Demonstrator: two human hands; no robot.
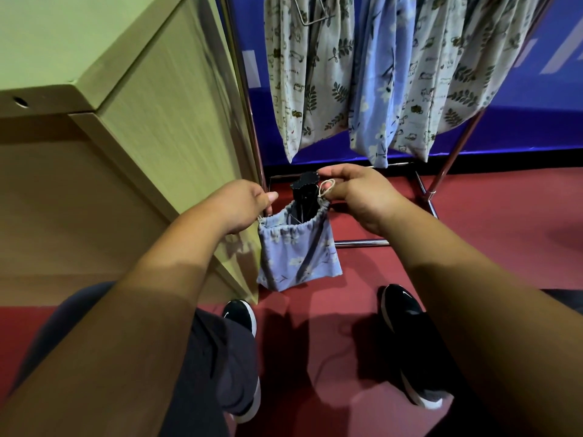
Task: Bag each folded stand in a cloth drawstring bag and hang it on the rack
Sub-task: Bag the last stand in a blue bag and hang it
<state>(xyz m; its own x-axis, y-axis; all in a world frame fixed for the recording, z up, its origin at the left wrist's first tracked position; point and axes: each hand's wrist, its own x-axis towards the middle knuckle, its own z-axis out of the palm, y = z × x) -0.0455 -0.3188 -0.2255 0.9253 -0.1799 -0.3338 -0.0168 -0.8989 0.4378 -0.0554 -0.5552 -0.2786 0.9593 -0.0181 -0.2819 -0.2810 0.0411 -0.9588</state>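
Now | left hand (243, 205) apparently pinching bag (298, 250) rim | right hand (356, 193) pinching drawstring (325, 188) | stand (304, 192) protruding

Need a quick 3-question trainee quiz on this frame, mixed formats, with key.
1. True or false: the black stand sits fully inside the blue bag.
2. What does the right hand pinch? A) the drawstring loop B) a zip pull C) a clothes peg
3. Fill in: the left hand grips the bag's other side; the bag is not yet hung on the ____.

Key: 1 false, its top sticks out of the mouth. 2 A. 3 rack.
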